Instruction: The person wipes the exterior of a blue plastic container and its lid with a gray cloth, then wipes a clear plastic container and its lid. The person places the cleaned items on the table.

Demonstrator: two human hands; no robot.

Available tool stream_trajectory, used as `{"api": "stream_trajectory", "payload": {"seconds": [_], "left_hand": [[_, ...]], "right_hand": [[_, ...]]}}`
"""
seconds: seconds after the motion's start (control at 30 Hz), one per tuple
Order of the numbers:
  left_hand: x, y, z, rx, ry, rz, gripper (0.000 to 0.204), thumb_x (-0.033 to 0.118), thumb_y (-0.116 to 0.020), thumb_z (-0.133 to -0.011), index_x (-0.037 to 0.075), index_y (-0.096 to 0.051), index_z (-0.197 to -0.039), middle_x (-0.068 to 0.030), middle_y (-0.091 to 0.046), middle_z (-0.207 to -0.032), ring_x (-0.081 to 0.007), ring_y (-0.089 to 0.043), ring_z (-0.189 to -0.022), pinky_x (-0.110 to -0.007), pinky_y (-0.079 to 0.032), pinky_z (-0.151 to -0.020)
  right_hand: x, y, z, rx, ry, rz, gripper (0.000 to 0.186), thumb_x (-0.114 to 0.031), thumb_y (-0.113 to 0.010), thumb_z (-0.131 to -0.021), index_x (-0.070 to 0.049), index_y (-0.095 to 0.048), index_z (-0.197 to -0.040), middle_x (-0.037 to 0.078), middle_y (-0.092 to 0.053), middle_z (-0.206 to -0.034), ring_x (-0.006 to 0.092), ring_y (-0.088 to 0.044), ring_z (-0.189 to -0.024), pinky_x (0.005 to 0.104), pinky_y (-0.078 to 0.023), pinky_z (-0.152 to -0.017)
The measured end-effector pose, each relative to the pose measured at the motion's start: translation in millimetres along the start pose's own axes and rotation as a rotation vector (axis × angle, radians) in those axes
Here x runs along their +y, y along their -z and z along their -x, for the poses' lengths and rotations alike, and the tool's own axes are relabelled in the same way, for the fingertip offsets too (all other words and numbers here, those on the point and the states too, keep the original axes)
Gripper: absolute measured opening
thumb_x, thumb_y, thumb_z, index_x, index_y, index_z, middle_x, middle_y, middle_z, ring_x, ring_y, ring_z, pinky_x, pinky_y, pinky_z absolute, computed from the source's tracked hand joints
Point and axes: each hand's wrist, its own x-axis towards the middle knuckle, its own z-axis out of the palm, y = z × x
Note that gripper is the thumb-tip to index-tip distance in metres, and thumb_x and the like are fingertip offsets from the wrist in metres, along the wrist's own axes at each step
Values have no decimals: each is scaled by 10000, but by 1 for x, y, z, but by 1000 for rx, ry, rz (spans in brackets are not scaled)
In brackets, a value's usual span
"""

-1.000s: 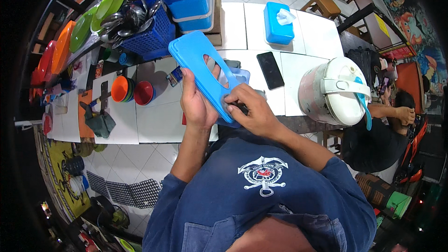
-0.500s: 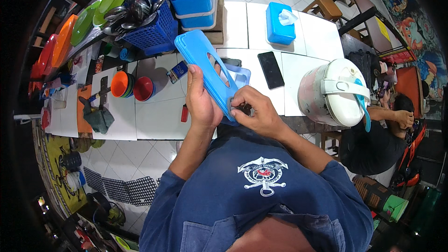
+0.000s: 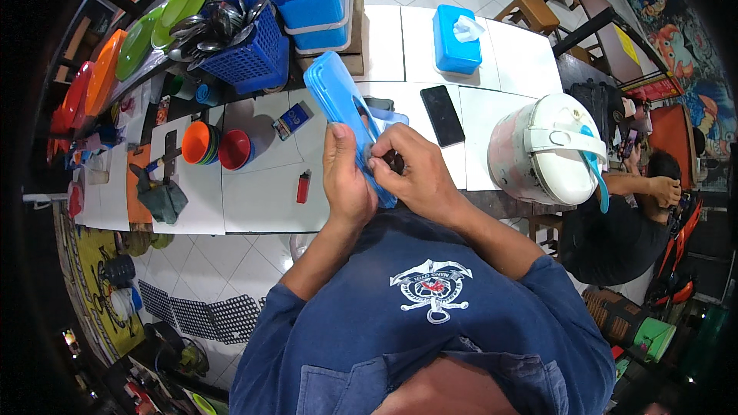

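From my remote seat, the white-topped counter (image 3: 265,204) spans the view from nine to three o'clock. At three o'clock on it I have a big pale drum (image 3: 511,154) with a white lid and carry handle. A stack of blue boxes (image 3: 315,15) stands near half past eleven, and beside it, at half past ten, a blue basket (image 3: 246,65) full of metal cutlery (image 3: 219,27).

The blue panel (image 3: 332,86), which has an oval opening, is near the centre, raised above the counter and tilted, its far end toward eleven o'clock. My left hand (image 3: 350,180) grasps it, thumb along the near-left side. My right hand (image 3: 419,173) comes in from four o'clock, fingers curled with the tips against the panel's right side; I cannot tell whether they pinch anything.

A blue tissue box (image 3: 457,50) sits at one o'clock. Toward half past nine are a stack of bowls (image 3: 197,144), the top one orange, and a red bowl (image 3: 235,150). A black phone (image 3: 442,115) lies at half past one, a small packet (image 3: 292,121) past ten, and a red lighter (image 3: 304,187) at nine.
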Motion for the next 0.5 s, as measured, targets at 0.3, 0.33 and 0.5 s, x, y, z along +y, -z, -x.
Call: {"api": "stream_trajectory", "payload": {"seconds": [0.3, 0.33, 0.5], "left_hand": [[7, 5, -4, 15, -18, -49, 527, 377, -315, -1035, 27, -291, -1429, -122, -387, -1440, -260, -363, -1340, -408, -357, -1032], [4, 4, -2, -5, -15, -85, 514, 372, -316, -1036, 24, -313, -1414, -124, -418, -1404, -247, -399, -1301, -394, -370, -1015], [-14, 2, 11, -117, -9, -166, 441, 332, -322, -1040, 2, -418, -1318, -116, -540, -1205, -184, -519, -1099, -335, -403, -960]], "right_hand": [[12, -4, 14, -33, 25, -21, 124, -49, -626, -796, 0, -535, -864, 126, -554, -822, 255, -583, -722, 342, -466, -641], [12, -2, 12, -15, 33, -43, 131, -63, -625, -796, 0, -535, -867, 140, -557, -821, 288, -590, -723, 367, -469, -638], [0, 11, -5, 69, 26, -54, 107, 3, -629, -789, 9, -551, -862, 83, -572, -823, 132, -554, -732, 264, -459, -645]]}}
